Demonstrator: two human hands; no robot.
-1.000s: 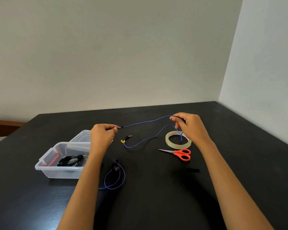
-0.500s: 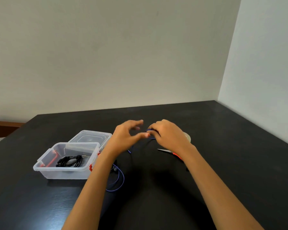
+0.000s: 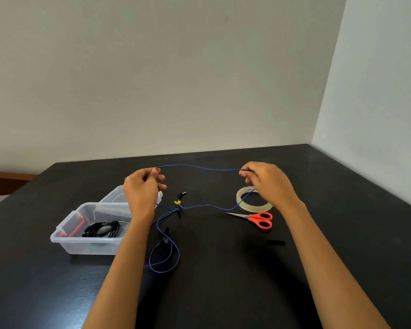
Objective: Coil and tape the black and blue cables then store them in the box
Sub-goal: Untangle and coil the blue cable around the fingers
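Observation:
A thin blue cable [image 3: 199, 167] stretches in the air between my left hand [image 3: 141, 192] and my right hand [image 3: 267, 184], each pinching it. From my right hand the cable drops past the tape roll [image 3: 254, 199] and runs left across the table to a yellow-marked plug [image 3: 179, 200]. More of the cable lies in a loop near my left forearm. A coiled black cable [image 3: 102, 229] lies inside the clear plastic box [image 3: 69, 243] at the left.
Orange-handled scissors [image 3: 259, 218] lie just in front of the tape roll. The box lid [image 3: 115, 194] sits behind the box. A small black piece [image 3: 276, 242] rests on the black table [image 3: 223, 281]. Walls close off the back and right.
My hands came together at the centre half a second ago and have now moved apart again, drawing a length of blue cable taut between them.

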